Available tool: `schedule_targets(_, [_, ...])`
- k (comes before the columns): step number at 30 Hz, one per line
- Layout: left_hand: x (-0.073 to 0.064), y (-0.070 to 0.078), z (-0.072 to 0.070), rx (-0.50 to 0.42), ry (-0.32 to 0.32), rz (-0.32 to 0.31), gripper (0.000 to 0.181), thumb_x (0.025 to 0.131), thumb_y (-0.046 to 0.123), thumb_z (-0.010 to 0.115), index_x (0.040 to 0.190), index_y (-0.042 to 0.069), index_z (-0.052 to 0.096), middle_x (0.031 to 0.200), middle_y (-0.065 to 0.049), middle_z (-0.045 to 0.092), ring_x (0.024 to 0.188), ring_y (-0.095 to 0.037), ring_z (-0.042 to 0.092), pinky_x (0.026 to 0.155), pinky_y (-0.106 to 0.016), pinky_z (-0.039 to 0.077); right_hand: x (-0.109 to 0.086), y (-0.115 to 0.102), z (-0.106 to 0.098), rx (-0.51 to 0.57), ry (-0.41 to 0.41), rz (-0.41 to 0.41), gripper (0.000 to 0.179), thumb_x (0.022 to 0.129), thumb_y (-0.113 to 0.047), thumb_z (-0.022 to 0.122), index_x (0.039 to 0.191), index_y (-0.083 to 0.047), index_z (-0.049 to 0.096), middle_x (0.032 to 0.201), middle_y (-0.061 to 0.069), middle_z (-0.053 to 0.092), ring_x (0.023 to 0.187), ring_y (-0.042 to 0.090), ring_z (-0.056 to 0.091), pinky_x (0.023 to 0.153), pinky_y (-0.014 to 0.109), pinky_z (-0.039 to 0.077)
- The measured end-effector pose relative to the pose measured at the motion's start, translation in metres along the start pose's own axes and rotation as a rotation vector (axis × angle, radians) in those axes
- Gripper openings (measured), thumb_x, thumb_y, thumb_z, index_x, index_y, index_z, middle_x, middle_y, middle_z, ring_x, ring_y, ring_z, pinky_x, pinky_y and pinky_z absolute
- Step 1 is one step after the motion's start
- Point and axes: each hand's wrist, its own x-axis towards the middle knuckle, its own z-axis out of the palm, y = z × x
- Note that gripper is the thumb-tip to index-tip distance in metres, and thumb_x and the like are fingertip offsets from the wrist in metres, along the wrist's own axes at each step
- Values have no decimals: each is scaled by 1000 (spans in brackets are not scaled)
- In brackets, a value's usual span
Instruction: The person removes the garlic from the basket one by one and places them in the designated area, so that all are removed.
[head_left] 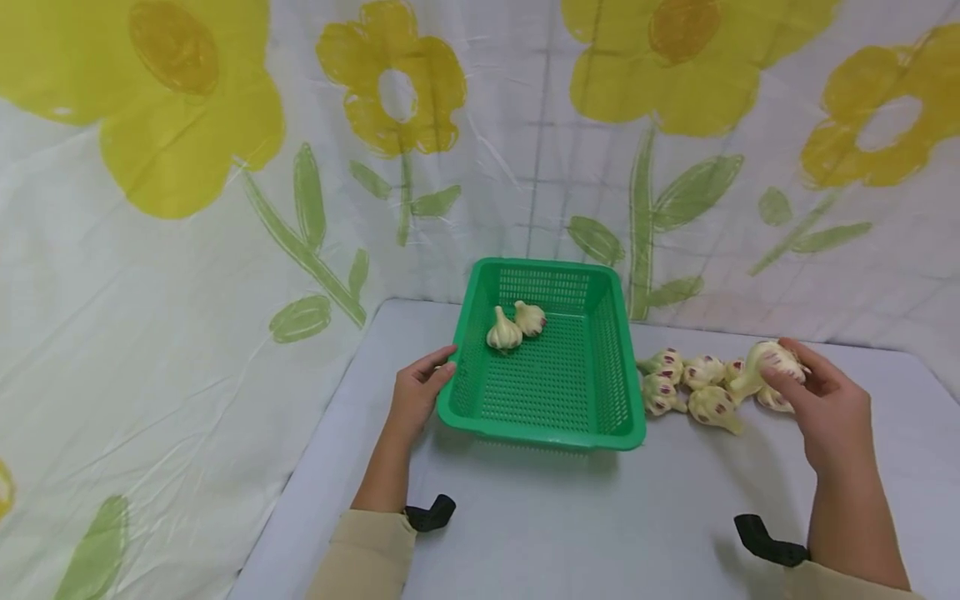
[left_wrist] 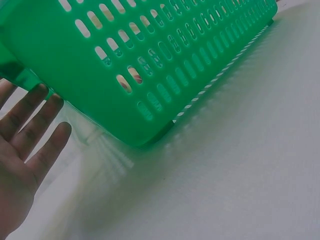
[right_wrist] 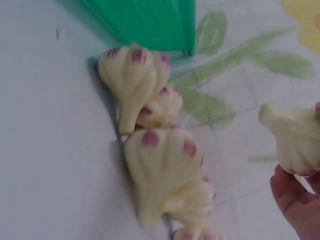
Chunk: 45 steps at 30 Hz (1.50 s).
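Observation:
A green plastic basket [head_left: 555, 437] with slotted walls stands in the middle of the table, two garlic bulbs [head_left: 505, 332] at its back left inside. My left hand [head_left: 420, 387] is at the basket's left rim, fingertips against it; the left wrist view shows its fingers [left_wrist: 50, 145] straight and spread beside the wall. Right of the basket, above the table, my right hand [head_left: 836, 412] pinches a garlic bulb [head_left: 780, 360] between thumb and fingers, its stalk pointing down and left. Below it lies a cluster of garlic bulbs [head_left: 712, 406], purple-tinged, close to the basket's right side.
The white table [head_left: 600, 533] reaches back to a hanging sheet [head_left: 510, 192] printed with yellow flowers. Another sheet of the same kind hangs along the table's left edge. Black bands [head_left: 431, 512] are on both wrists.

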Motion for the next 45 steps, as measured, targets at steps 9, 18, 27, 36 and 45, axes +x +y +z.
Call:
schedule_targets(9, [2, 1, 1, -22, -20, -31, 36, 96, 21, 66, 129, 7, 65, 132, -12, 63, 104, -6, 62, 84, -19, 51, -8, 33, -26, -200, 40, 86, 71, 86, -31, 77, 148, -22, 46, 115, -25, 47, 89, -11, 50, 64, 2, 43])
schedule_targets(18, [-10, 30, -1, -2, -39, -50, 37, 96, 18, 64, 130, 4, 63, 129, -17, 63, 99, -5, 63, 81, -20, 53, -6, 45, -33, -545, -10, 57, 76, 87, -50, 70, 152, -25, 39, 148, 1, 43, 113, 17, 46, 64, 9, 39])
schedule_targets(27, [-10, 32, 0, -25, -35, -51, 36, 96, 16, 64, 130, 3, 63, 130, -18, 62, 102, -4, 63, 83, -20, 53, 0, 52, -34, -683, -132, 64, 87, 91, -57, 60, 154, -6, 28, 156, 32, 23, 132, 57, 30, 88, 67, 42])
schedule_targets(36, [-9, 33, 0, -21, -34, -56, 37, 96, 15, 64, 130, 2, 63, 130, -18, 62, 102, -5, 63, 83, -20, 53, 0, 60, -35, -860, -199, -86, 78, 94, -49, 61, 150, -1, 36, 121, 31, 45, 101, 43, 42, 65, 39, 40])
schedule_targets(45, [-9, 30, 0, -27, -43, -51, 37, 96, 18, 65, 130, 3, 63, 130, -17, 62, 107, -4, 62, 87, -20, 52, 3, 67, -31, -898, -177, -105, 76, 94, -45, 62, 148, 2, 37, 95, 16, 47, 81, 27, 44, 55, 31, 35])
